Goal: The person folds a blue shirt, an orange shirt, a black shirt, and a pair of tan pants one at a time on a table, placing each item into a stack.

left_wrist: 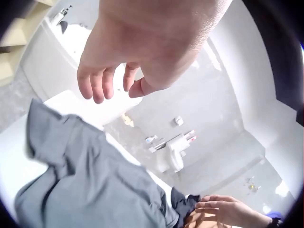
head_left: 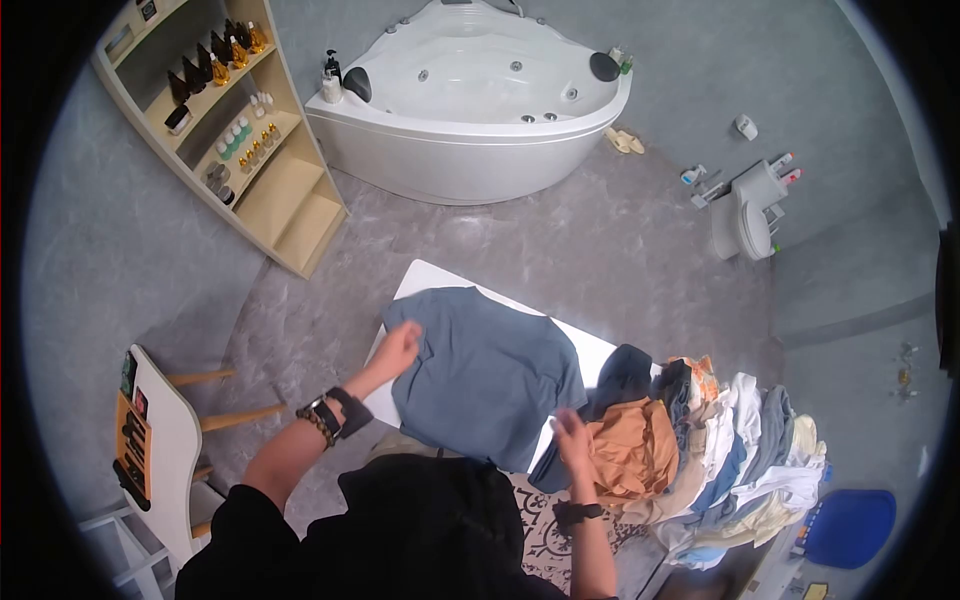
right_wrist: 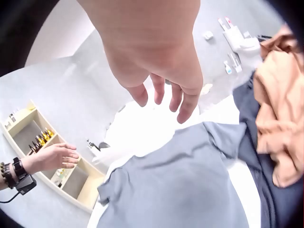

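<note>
A blue-grey T-shirt (head_left: 480, 370) lies spread out on a white table (head_left: 425, 277). Over its left sleeve, in the head view, hovers the left hand (head_left: 397, 350), fingers loosely bent and holding nothing; the left wrist view shows this hand (left_wrist: 137, 52) above the cloth with air beneath its fingers. The right hand (head_left: 574, 445) is near the shirt's right sleeve, beside an orange-brown garment (head_left: 635, 450). In the right wrist view the right hand (right_wrist: 156, 61) hangs above the shirt (right_wrist: 175, 175), its relaxed fingers empty.
A large heap of clothes (head_left: 745, 460) lies right of the shirt, with a dark garment (head_left: 625, 372) at its near side. Beyond stand a bathtub (head_left: 470, 150), a shelf unit (head_left: 310, 215) with bottles and a toilet (head_left: 745, 225). At the left is a small white table (head_left: 170, 420).
</note>
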{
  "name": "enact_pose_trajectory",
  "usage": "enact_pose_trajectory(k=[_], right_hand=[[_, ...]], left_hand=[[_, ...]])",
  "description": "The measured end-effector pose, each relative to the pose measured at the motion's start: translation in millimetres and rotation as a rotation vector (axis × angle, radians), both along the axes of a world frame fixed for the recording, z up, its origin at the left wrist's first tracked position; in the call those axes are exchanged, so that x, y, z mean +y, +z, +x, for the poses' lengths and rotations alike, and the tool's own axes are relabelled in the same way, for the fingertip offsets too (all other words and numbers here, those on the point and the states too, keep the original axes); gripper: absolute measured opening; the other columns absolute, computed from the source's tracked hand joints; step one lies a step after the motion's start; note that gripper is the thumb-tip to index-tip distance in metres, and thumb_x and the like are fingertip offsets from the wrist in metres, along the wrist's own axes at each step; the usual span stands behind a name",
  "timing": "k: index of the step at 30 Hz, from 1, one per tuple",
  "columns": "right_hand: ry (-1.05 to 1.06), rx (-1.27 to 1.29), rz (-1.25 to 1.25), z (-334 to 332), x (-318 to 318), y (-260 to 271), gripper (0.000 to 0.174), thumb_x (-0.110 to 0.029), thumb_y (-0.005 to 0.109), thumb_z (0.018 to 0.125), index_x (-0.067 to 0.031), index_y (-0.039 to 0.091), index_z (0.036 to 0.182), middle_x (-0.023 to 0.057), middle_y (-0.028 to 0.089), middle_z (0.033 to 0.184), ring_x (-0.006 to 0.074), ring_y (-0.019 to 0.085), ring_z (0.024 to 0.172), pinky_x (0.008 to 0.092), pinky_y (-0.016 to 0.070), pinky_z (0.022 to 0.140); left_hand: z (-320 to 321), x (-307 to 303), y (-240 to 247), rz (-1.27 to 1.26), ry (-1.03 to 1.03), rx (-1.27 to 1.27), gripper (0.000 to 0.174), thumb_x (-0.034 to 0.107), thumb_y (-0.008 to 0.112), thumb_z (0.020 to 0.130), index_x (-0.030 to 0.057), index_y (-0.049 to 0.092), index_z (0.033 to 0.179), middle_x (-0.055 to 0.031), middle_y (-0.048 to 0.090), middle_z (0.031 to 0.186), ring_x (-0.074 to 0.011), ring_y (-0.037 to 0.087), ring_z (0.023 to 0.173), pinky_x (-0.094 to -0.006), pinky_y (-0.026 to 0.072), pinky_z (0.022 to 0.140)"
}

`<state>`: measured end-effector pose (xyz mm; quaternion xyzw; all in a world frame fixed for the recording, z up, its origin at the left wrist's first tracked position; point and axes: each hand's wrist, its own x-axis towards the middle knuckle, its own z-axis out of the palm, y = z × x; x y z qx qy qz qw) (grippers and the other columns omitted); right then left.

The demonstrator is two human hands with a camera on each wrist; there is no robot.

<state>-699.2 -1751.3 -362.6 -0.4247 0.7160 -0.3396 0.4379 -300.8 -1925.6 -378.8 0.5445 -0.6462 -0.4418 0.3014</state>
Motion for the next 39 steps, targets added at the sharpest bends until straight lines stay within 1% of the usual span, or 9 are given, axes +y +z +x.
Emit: enact_pose_trajectory(k=[3,7,13,15,19,23,34,37,39], right_hand=[[0.013,0.173,0.276,-2,62,-84,0.05,-0.023,0.074,0.08,0.0025,0.053,0.117,0.0179,0.066,0.102,0.0281,0.065,0.094,0.0368,0.0515,0.081],[0.046,0.383,0.566,34,91,-72,0.072,-0.039,0.079,0.072,0.0009,0.047,0.123,0.0166,0.067,0.092,0.0339,0.066,0.09,0.0425,0.0518,0.079],[0.058,0.411,0.494,49,104,-78,0.04,-0.031,0.077,0.074,-0.0012,0.061,0.095,0.0121,0.066,0.078,0.0288,0.067,0.079,0.0385,0.0519,0.075],[-0.016,0.094,0.446,50,101,-70,0.025,-0.023,0.073,0.078,-0.0013,0.061,0.082,0.0085,0.063,0.071,0.0191,0.062,0.071,0.0319,0.0495,0.069],[-0.304,-0.296,0.228,35,103,-69,0.014,-0.016,0.059,0.087,-0.0057,0.053,0.079,-0.0039,0.047,0.068,0.0077,0.044,0.062,0.0254,0.0375,0.056],[-0.608,-0.563,0.119,36,85,-36,0.011,-0.017,0.055,0.094,-0.0109,0.051,0.085,-0.0057,0.047,0.078,0.0049,0.043,0.071,0.0211,0.0369,0.065],[-0.522,-0.553,-0.057,26,51,-7,0.019,-0.024,0.053,0.099,-0.0062,0.055,0.093,0.0,0.058,0.084,0.0084,0.053,0.076,0.0242,0.0442,0.073],[-0.474,-0.597,0.031,28,51,5,0.021,-0.025,0.053,0.099,-0.0051,0.057,0.095,0.0018,0.06,0.087,0.01,0.054,0.079,0.0257,0.0453,0.075],[-0.425,-0.598,0.108,24,57,-3,0.023,-0.026,0.053,0.099,-0.0044,0.058,0.096,0.0026,0.06,0.088,0.011,0.054,0.08,0.0265,0.0456,0.075]], left_hand=[[23,80,-81,0.27,-0.105,-0.117,0.024,0.012,0.063,0.082,0.0003,0.052,0.099,-0.0105,0.06,0.084,-0.018,0.059,0.077,-0.0324,0.0486,0.066],[17,154,-98,0.4,-0.052,-0.466,0.04,0.029,0.069,0.079,-0.0014,0.055,0.1,-0.0201,0.061,0.095,-0.0349,0.06,0.087,-0.0442,0.0485,0.071],[0,160,-78,0.423,0.012,-0.52,0.045,0.037,0.071,0.078,-0.004,0.059,0.092,-0.0245,0.063,0.096,-0.0416,0.061,0.088,-0.0496,0.047,0.072],[0,159,-86,0.414,-0.076,-0.448,0.043,0.036,0.07,0.08,-0.0048,0.059,0.09,-0.0244,0.064,0.091,-0.0412,0.061,0.083,-0.0476,0.0473,0.07],[-2,155,-89,0.407,0.111,0.029,0.031,0.025,0.062,0.086,-0.0049,0.06,0.093,-0.0132,0.065,0.082,-0.0229,0.06,0.072,-0.0363,0.0459,0.064],[1,140,-70,0.546,0.285,0.374,0.025,0.016,0.052,0.094,-0.0019,0.06,0.109,0.0006,0.062,0.096,-0.0091,0.056,0.084,-0.0276,0.0469,0.07],[23,105,30,0.867,-0.002,0.492,0.069,0.009,0.069,0.085,0.0052,0.027,0.14,-0.0104,0.054,0.126,-0.0155,0.056,0.109,-0.0309,0.0485,0.088],[36,111,17,0.623,-0.213,0.492,0.078,0.013,0.072,0.083,0.0061,0.024,0.144,-0.015,0.049,0.133,-0.0198,0.056,0.113,-0.0342,0.0473,0.093],[46,118,-1,0.427,-0.445,0.098,0.089,0.019,0.077,0.079,0.0059,0.021,0.146,-0.0159,0.049,0.133,-0.0237,0.055,0.115,-0.0351,0.0451,0.097]])
